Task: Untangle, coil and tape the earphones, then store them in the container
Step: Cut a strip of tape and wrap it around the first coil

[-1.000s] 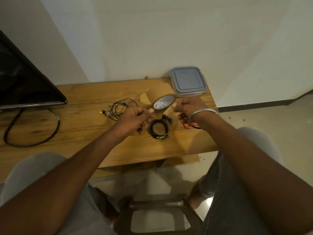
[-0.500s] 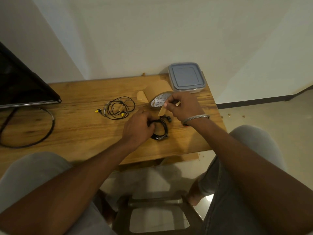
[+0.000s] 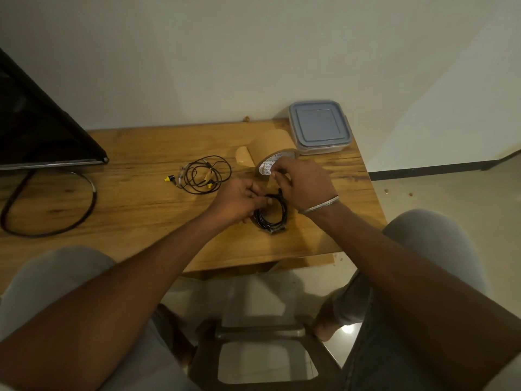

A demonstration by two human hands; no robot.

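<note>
1. The coiled black earphones (image 3: 272, 218) lie flat on the tabletop (image 3: 141, 221) near its front edge, between a seated person's two hands.
2. The left hand (image 3: 239, 201) pinches the coil's near-left rim between thumb and fingertips. The right hand (image 3: 306, 184) arches over the far rim with its fingers curled.
3. The cable looks light, soft and springy, and would likely unwind if released. The surest hold seems to be a pinch across all the loops together, leaving a bare stretch for tape.
4. Whether the right hand pinches a tape strip or the cable cannot be told. Its fingers cover the coil's top and part of the brown tape roll (image 3: 267, 145) just behind.
5. A lidded container (image 3: 320, 127) stands at the far right corner, and a second, loose earphone set (image 3: 201, 176) lies to the left.
</note>
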